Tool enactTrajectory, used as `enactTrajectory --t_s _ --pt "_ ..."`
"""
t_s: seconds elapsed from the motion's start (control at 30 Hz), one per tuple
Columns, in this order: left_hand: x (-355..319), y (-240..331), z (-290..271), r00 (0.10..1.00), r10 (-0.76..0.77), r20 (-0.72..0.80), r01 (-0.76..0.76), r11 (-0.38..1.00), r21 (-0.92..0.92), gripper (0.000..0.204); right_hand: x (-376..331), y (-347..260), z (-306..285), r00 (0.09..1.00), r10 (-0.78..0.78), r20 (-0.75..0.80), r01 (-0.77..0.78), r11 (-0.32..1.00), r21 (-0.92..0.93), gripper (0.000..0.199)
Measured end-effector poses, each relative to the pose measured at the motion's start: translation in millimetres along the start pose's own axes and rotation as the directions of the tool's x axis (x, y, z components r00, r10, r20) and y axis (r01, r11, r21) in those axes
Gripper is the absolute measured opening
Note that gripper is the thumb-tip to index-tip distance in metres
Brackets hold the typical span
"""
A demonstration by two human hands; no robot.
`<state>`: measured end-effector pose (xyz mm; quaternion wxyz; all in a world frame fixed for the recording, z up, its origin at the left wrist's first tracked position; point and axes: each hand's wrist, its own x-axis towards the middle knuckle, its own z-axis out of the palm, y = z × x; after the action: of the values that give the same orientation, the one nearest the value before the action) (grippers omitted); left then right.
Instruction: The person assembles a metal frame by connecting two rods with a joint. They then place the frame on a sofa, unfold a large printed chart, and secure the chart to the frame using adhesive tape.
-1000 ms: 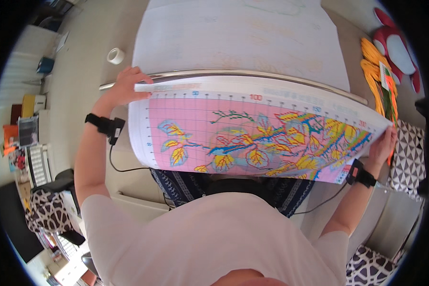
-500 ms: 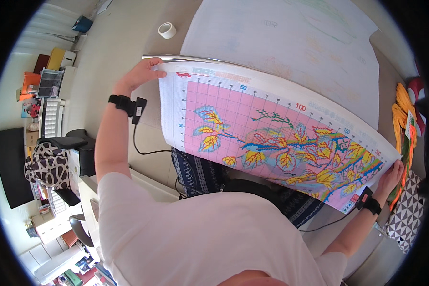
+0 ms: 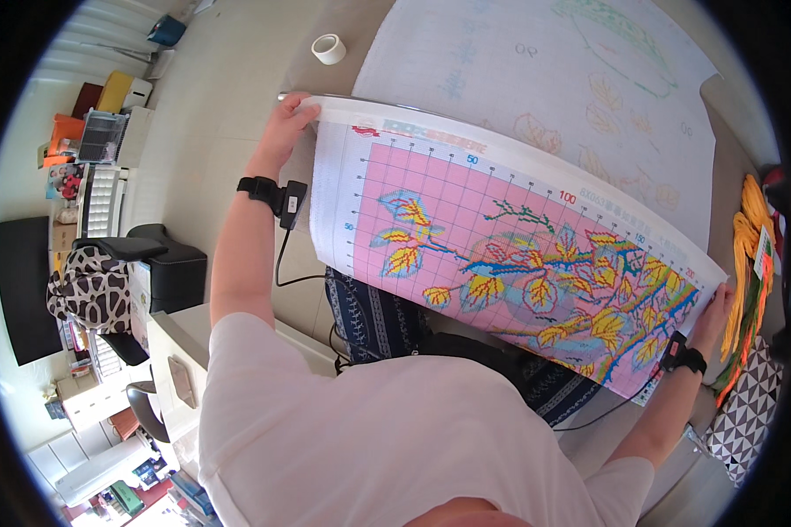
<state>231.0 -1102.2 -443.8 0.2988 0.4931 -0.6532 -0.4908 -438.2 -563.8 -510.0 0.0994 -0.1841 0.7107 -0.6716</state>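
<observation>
Pattern sheet (image 3: 518, 263) — long axis upper-left to lower-right, face up | left hand (image 3: 283, 127) pinches top corner | right hand (image 3: 710, 318) grips lower-right edge

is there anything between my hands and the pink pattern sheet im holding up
Nothing visible: the left hand grips the pattern sheet at its top corner, and the right hand holds the opposite edge directly.

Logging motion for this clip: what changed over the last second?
The pattern sheet swung from level to slanting down toward the right, and the tape roll came into sight. Left hand and right hand kept their grip on its ends; the fabric stayed flat.
</observation>
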Motion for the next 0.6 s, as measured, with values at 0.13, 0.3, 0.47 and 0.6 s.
enactTrajectory --t_s 0.13,0.3,0.47,0.6 --pt "3 -9 8 0.995 0.099 0.026 -0.099 0.995 0.028 0.036 -2 4 4 0.998 -0.058 0.018 0.060 0.993 -0.100 0.021" --pt "11 -10 11 0.989 0.058 0.133 -0.084 0.976 0.201 0.042 1 17 9 0.998 -0.056 -0.017 0.047 0.941 -0.335 0.021" --pt "13 -18 12 0.993 0.015 0.119 -0.042 0.974 0.225 0.038 10 27 20 0.996 0.078 0.036 -0.073 0.988 -0.136 0.017" --pt "13 -33 13 0.999 -0.039 0.020 0.034 0.972 0.230 0.038 11 28 32 0.990 0.140 0.011 -0.137 0.982 -0.133 0.015"
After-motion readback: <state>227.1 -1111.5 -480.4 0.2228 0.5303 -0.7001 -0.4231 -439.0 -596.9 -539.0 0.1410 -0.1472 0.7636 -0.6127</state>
